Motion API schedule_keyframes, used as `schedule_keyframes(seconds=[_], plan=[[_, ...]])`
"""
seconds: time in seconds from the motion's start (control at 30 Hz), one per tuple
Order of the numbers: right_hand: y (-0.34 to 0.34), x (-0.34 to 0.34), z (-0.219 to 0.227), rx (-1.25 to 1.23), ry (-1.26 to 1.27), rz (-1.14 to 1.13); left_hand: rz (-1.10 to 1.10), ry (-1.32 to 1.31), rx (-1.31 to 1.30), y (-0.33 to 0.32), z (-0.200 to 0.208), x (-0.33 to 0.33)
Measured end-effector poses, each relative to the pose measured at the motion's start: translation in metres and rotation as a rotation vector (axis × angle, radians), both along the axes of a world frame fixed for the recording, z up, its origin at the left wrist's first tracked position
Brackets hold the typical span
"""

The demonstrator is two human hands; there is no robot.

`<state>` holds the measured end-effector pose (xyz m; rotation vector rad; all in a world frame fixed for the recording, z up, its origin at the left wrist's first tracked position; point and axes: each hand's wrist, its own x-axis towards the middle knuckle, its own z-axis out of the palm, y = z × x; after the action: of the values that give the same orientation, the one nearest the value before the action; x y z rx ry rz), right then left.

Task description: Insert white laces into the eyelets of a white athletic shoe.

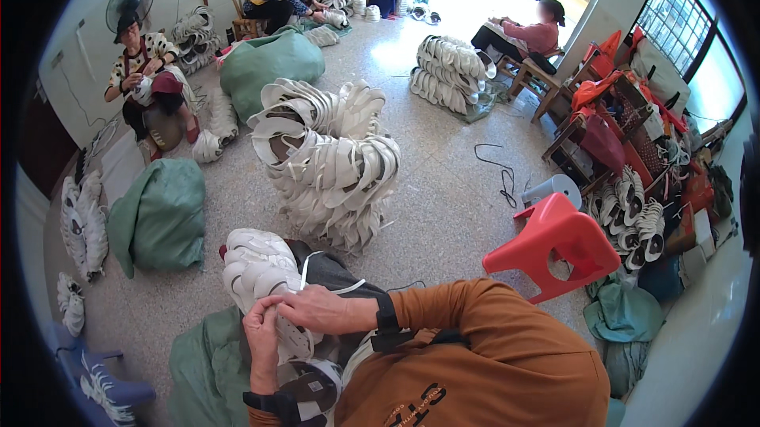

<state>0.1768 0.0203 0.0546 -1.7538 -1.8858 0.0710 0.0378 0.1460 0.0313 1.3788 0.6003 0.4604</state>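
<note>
In front of me, my left hand point(262, 334) and my right hand point(326, 310) meet at the fingertips, both pinched closed over a white shoe upper point(296, 341). The left fingers grip its edge. White shoelace point(351, 287) shows beside my right hand and loops up past its knuckles; the exact spot where the right fingertips pinch it is hidden. Just beyond the hands lies a stack of nested white shoe uppers point(257, 262) across my leg. Below, another upper with a dark inside point(310, 386) rests in my lap near a green cloth sack point(207, 368).
A tall pile of white uppers point(328, 170) stands ahead. Green sacks point(158, 215) sit at left, and a red plastic stool point(554, 249) is tipped at right. A blue stool point(111, 387) is lower left. A black cord point(507, 178) lies on the floor. Several people work farther off.
</note>
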Motion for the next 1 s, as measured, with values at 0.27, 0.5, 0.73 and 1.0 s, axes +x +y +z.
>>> schedule_keyframes(seconds=[0.27, 0.5, 0.73, 1.0], plan=[[0.011, 0.005, -0.001, 0.039, -0.132, 0.088, 0.313, 0.116, 0.686, -0.045, 0.009, -0.02], [0.023, 0.003, 0.009, -0.132, -0.247, 0.133, 0.424, 0.125, 0.839, -0.059, 0.009, -0.042], [0.037, 0.003, 0.014, -0.184, -0.281, 0.194, 0.375, 0.064, 0.846, -0.067, -0.002, -0.031], [0.049, 0.006, 0.02, -0.272, -0.373, 0.282, 0.349, 0.061, 0.888, -0.071, -0.006, -0.035]])
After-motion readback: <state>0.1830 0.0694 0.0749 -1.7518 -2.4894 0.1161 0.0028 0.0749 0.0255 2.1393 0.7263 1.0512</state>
